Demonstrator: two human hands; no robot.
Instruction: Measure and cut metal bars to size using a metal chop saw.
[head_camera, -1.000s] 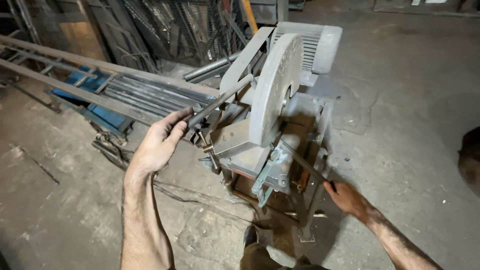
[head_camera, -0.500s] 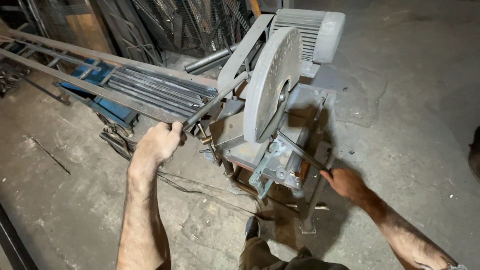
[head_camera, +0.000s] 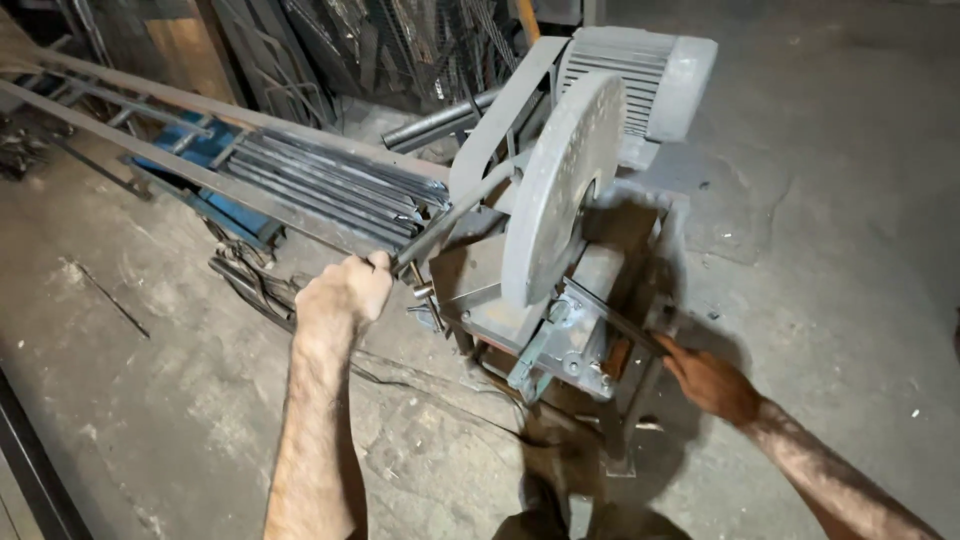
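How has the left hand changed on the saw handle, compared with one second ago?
Yes. The left hand was open with its fingers spread against the saw's handle bar; now it is closed in a fist around that bar's lower end.

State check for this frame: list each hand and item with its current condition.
Left hand: fist closed on the saw handle.
Right hand: fingers on a thin metal strip.
Saw blade guard: raised above the base.
Metal bars: lying stacked beside the saw.
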